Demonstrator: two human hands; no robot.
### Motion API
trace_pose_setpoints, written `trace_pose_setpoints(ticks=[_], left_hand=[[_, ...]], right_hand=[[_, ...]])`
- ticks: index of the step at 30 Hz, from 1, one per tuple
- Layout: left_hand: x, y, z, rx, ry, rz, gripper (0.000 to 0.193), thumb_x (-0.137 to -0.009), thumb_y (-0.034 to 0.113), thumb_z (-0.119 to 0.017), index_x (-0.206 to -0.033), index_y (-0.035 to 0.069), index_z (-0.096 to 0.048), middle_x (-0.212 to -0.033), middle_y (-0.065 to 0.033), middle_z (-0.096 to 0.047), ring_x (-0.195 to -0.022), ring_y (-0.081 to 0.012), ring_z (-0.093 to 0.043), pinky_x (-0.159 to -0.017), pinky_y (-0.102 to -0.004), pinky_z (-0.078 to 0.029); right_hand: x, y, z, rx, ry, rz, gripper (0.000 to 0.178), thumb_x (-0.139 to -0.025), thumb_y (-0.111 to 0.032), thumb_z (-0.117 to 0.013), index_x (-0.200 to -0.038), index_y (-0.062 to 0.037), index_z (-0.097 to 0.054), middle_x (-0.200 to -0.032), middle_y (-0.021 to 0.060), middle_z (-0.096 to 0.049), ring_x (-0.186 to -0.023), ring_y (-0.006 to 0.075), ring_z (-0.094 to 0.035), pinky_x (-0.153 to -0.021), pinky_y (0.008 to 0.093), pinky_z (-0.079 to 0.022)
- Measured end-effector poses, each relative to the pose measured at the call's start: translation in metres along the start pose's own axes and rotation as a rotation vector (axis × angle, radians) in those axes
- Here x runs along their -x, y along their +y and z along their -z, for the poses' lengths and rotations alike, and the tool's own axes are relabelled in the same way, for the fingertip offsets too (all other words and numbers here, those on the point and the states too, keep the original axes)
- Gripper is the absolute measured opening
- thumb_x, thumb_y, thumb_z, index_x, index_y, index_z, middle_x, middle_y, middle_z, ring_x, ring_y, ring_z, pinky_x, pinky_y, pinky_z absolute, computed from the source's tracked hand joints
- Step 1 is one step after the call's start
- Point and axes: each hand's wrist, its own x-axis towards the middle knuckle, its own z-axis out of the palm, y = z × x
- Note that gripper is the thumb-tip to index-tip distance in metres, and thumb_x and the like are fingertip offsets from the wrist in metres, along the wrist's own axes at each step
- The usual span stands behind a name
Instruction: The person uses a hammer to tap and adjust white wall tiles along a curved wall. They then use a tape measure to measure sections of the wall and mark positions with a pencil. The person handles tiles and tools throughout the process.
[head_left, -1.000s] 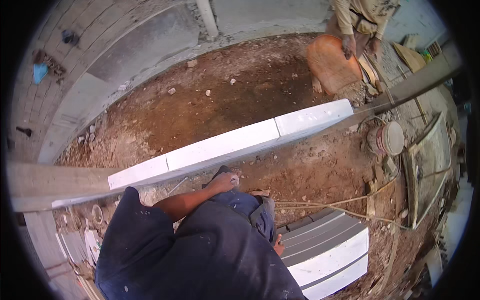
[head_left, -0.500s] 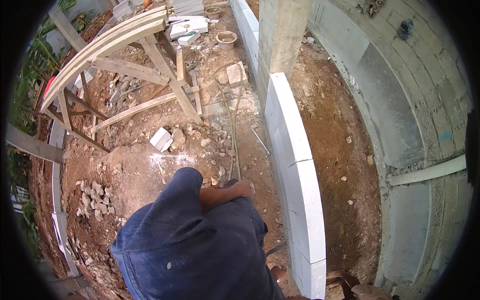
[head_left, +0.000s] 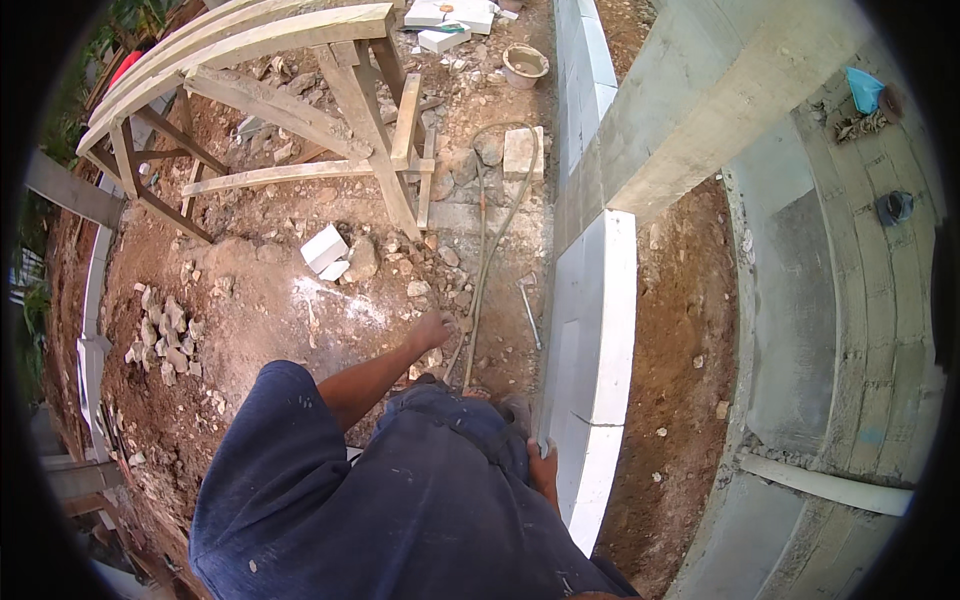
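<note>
My left hand [head_left: 432, 330] reaches out over the dirt, loosely open, with nothing visible in it. Just beyond its fingers a looped hose [head_left: 483, 270] lies on the ground. Low beside my body, my right hand [head_left: 543, 468] is closed close to the inner face of the low wall of pale blocks [head_left: 606, 350]. A small greyish edge shows at its fingers, but I cannot make out what it is. A slim metal tool [head_left: 530, 315] lies on the ground along the wall's foot.
A wooden trestle [head_left: 290, 175] stands at the far left. Broken white block pieces [head_left: 324, 249] and a stone heap [head_left: 166, 338] lie on the soil. Beyond are a bucket [head_left: 525, 66] and a concrete column [head_left: 720, 110]. A pipe [head_left: 825, 485] crosses the right-hand wall.
My left hand has moved away from my body, forward and left. My right hand has come into clearer view beside the wall. The whole view has shifted and turned.
</note>
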Motion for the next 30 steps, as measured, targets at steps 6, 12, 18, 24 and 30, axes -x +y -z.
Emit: trace_pose_setpoints(ticks=[6,12,18,24,30], left_hand=[[-0.043,-0.009,0.034,0.161,0.126,0.219,0.026,-0.086,0.024,-0.062,-0.097,0.002,-0.07,-0.083,-0.014,-0.07,-0.077,-0.0226,-0.066,-0.073,-0.0362,-0.05],[-0.056,-0.101,0.048,0.092,0.442,0.469,0.027,-0.078,0.024,-0.065,-0.091,0.002,-0.071,-0.076,-0.0139,-0.069,-0.072,-0.0233,-0.067,-0.067,-0.0373,-0.052],[-0.045,-0.119,0.052,0.173,0.581,1.015,0.027,-0.076,0.026,-0.061,-0.087,0.004,-0.072,-0.087,-0.024,-0.068,-0.084,-0.0378,-0.068,-0.076,-0.0472,-0.053],[-0.166,-0.089,0.053,-0.552,-0.126,0.629,0.021,-0.079,0.02,-0.058,-0.079,0.003,-0.071,-0.082,-0.0169,-0.07,-0.079,-0.0332,-0.069,-0.067,-0.0432,-0.053],[-0.356,-0.002,0.158,0.257,0.401,0.667,0.026,-0.082,0.023,-0.065,-0.101,0.005,-0.071,-0.085,-0.0109,-0.071,-0.075,-0.0226,-0.067,-0.068,-0.0359,-0.051]], right_hand=[[-0.124,-0.116,0.014,-0.016,-0.532,-0.01,0.098,-0.08,-0.051,-0.069,-0.144,0.0073,-0.024,-0.14,0.0282,-0.039,-0.133,0.0356,-0.038,-0.108,0.0386,-0.033],[-0.266,-0.354,0.05,-0.315,-0.714,-0.032,0.072,-0.09,-0.039,-0.063,-0.141,0.0016,-0.033,-0.132,0.017,-0.048,-0.117,0.0286,-0.051,-0.098,0.0352,-0.042],[-0.383,-0.597,0.014,-0.36,-0.639,0.369,0.049,-0.082,-0.001,-0.06,-0.13,0.0003,-0.05,-0.126,0.0135,-0.055,-0.115,0.0226,-0.051,-0.096,0.0306,-0.04],[-0.537,-0.752,-0.058,-0.318,-0.343,0.643,0.05,-0.064,0.011,-0.047,-0.112,0.0028,-0.061,-0.101,0.0124,-0.065,-0.096,0.0223,-0.061,-0.084,0.0322,-0.047],[-0.598,-0.831,-0.066,0.035,-0.088,0.724,0.042,-0.065,0.006,-0.057,-0.104,-0.0014,-0.067,-0.089,0.01,-0.068,-0.083,0.0197,-0.065,-0.069,0.0302,-0.048]])
